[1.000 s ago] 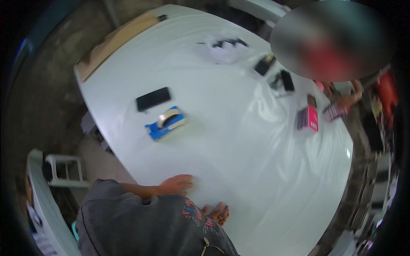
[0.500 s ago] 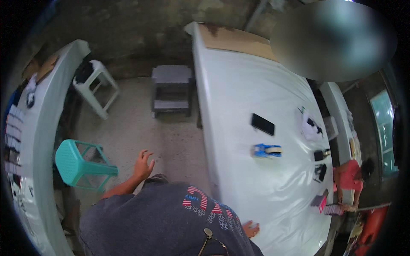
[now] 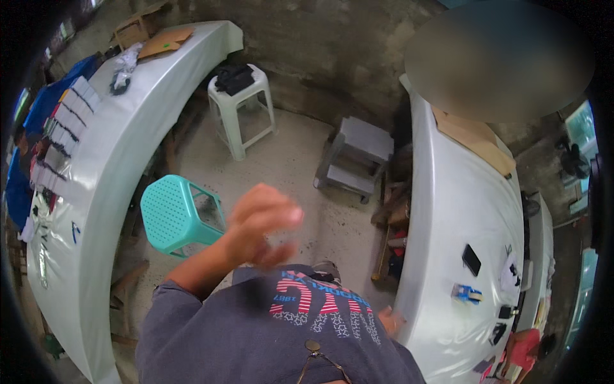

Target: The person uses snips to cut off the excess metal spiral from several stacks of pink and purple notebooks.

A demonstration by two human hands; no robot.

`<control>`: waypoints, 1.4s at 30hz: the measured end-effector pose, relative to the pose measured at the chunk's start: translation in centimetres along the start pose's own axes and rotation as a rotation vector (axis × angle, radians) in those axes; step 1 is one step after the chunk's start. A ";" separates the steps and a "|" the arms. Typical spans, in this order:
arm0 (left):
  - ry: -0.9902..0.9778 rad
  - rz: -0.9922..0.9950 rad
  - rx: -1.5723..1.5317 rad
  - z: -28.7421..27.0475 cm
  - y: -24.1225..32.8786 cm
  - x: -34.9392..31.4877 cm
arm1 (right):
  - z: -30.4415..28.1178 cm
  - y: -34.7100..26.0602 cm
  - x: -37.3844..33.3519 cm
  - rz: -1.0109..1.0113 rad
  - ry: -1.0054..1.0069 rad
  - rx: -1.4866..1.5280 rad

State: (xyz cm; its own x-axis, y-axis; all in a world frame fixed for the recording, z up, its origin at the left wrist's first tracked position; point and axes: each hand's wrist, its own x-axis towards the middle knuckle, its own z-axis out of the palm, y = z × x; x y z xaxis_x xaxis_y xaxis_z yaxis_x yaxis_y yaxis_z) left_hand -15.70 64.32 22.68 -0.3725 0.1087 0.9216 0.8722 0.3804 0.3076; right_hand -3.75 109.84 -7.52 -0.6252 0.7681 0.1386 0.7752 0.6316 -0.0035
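Note:
My left hand [image 3: 265, 221] is raised in front of my chest, smeared by motion. Its fingers are bent but apart from the thumb, and nothing shows between them. The turquoise plastic stool [image 3: 169, 214] stands on the floor beside my left forearm. Low at my right side, my right hand [image 3: 390, 320] is beside the near edge of the white-covered table [image 3: 441, 275]. My shirt partly hides it, and its fingers are blurred. On that table lie a black phone [image 3: 471, 259] and a blue tape dispenser [image 3: 467, 294], both away from my hands.
A grey step stool [image 3: 358, 150] and a white stool [image 3: 240, 105] with black cloth on it stand near the wall. At left, a second white-covered table [image 3: 128, 153] bears stacks and flattened cardboard [image 3: 166, 42]. A person in pink [image 3: 524, 349] is at far right.
My view has swung left, bringing more of the left table in. My left hand has come up closer to my chest. The right hand has left the tabletop for the table's edge.

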 end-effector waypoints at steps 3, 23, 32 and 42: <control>-0.155 0.034 0.034 -5.5 5.2 4.2 | 0.7 -10.7 -0.4 -0.563 -0.225 0.262; 0.041 -0.280 0.914 -14.9 -12.1 3.6 | 23.0 -62.3 8.5 -1.695 -1.100 -0.428; 0.494 -2.158 0.906 -2.7 1.3 -27.3 | 9.6 -79.8 -18.5 -1.873 -0.996 -0.216; 1.627 -2.668 0.370 16.0 13.4 -40.9 | 6.8 -63.6 -44.6 -1.998 -1.302 -0.158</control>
State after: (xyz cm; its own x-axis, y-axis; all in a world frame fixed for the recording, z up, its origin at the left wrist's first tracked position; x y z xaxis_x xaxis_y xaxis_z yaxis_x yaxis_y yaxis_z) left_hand 6.16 79.61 -14.71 0.5344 -0.2385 -0.8109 -0.1714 -0.9700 0.1723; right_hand -25.82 36.08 -20.24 0.0158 -0.8274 -0.5614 -0.6309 0.4273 -0.6476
